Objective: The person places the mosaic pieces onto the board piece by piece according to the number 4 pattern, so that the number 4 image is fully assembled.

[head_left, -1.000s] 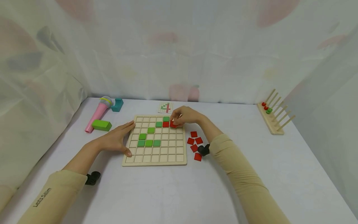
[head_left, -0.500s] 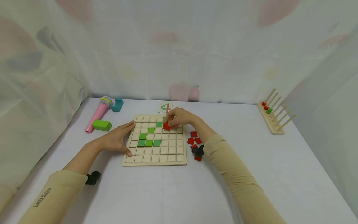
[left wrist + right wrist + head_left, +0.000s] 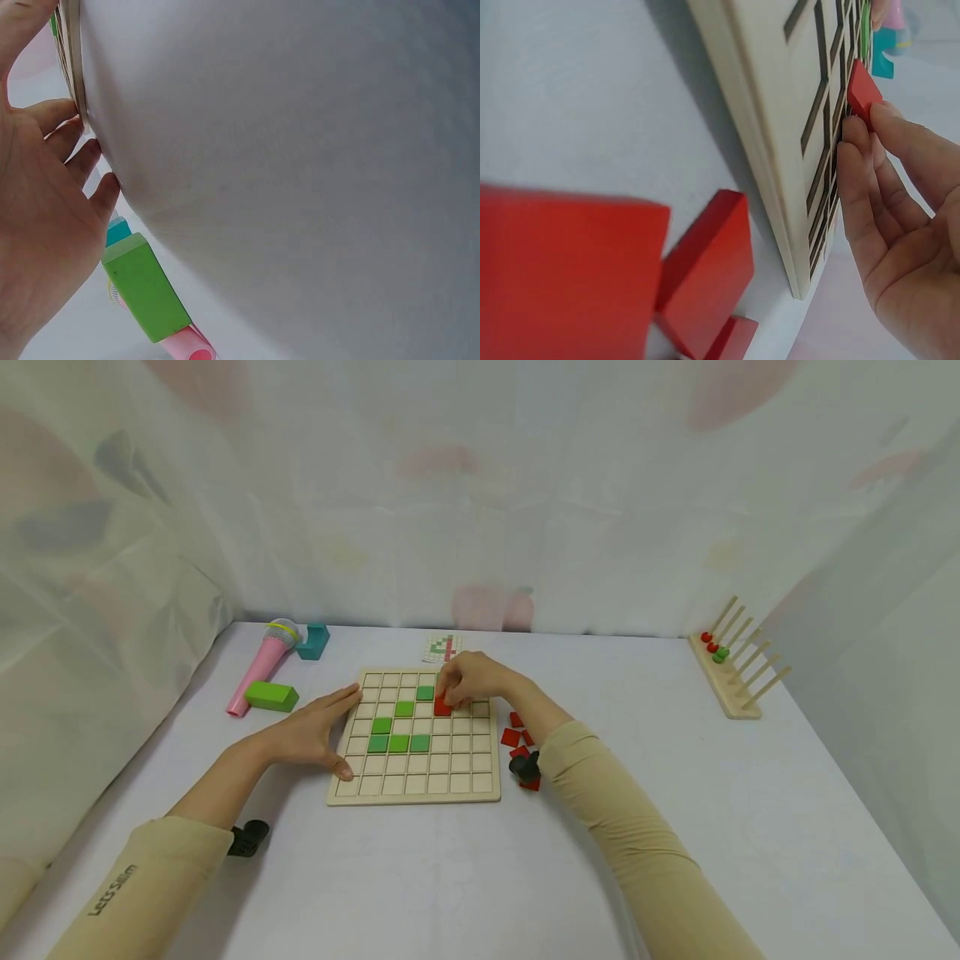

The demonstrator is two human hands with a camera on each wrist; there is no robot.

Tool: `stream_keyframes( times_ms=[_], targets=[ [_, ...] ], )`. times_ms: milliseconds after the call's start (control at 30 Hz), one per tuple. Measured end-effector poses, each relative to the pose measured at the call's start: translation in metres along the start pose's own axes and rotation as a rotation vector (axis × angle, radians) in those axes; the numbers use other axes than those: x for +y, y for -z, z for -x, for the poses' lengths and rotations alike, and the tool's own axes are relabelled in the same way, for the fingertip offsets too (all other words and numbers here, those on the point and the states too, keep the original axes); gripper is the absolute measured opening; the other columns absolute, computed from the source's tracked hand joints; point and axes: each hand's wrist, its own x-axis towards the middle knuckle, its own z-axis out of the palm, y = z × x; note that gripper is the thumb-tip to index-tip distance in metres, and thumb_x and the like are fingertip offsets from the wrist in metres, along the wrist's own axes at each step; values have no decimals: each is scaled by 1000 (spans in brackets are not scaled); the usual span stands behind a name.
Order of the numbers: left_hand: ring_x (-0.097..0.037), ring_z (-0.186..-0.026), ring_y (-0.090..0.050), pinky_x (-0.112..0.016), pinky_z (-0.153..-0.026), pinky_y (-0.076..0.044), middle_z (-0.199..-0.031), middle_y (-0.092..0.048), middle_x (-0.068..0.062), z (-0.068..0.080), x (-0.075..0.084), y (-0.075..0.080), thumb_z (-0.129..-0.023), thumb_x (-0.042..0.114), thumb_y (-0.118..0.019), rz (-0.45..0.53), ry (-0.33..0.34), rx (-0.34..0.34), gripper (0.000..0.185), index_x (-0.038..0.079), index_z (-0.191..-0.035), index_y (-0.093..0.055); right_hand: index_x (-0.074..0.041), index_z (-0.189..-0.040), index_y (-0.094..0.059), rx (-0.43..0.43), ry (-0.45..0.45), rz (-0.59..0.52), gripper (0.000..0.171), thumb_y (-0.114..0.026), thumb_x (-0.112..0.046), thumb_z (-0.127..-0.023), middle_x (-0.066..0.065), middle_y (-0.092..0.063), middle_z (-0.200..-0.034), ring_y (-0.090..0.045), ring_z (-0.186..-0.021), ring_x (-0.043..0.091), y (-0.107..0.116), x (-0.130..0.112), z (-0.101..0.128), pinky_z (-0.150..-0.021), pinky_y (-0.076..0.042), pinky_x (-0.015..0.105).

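Red tile at the grid board
The right hand [image 3: 471,679] pinched a red tile [image 3: 442,705] over the grid board [image 3: 417,781]; the left hand [image 3: 315,732], fingers relaxed, pressed the board's edge.

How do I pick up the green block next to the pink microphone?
Grab the green block across its two long flat sides, coming down from above. It lies flat on the table, long and narrow, so finger and thumb can probably span it. The pink microphone sits close behind, so keep your fingers clear of it.

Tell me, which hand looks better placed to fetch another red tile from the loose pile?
Probably the right hand: the loose red tiles lie beside its forearm, while the left hand rests flat against the board's far edge.
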Motion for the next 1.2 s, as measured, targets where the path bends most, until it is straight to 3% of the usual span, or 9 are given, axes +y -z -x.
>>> stream_keyframes(
  times_ms=[633,833,1200],
  targets=[
    [-48,-151,-15,-67,-118,-20,-167,-12,-20,0,-3,-1,-56,57,-89,-3,6,5,136,-1,-157,-18,-10,-93,-75,45,-8,48,8,-72,-6,-86,4,-74,-83,-67,-68,15,-3,-2,0,-66,-56,23],
    [-49,-151,-14,-68,-117,-20,-167,-11,-20,0,-2,-1,-56,56,-89,6,-1,2,136,-2,-157,-18,-10,-97,-74,47,4,36,10,-72,-8,-87,3,-75,-88,-69,-73,15,2,1,5,-71,-58,23],
    [-49,-151,-14,-69,-117,-20,-167,-11,-21,0,-3,-1,-56,58,-88,2,1,0,136,-2,-157,-17,-14,-97,-74,86,26,134,10,-71,-15,-87,-1,-71,-88,-60,-82,13,20,11,25,-74,-47,24]
  ],
)
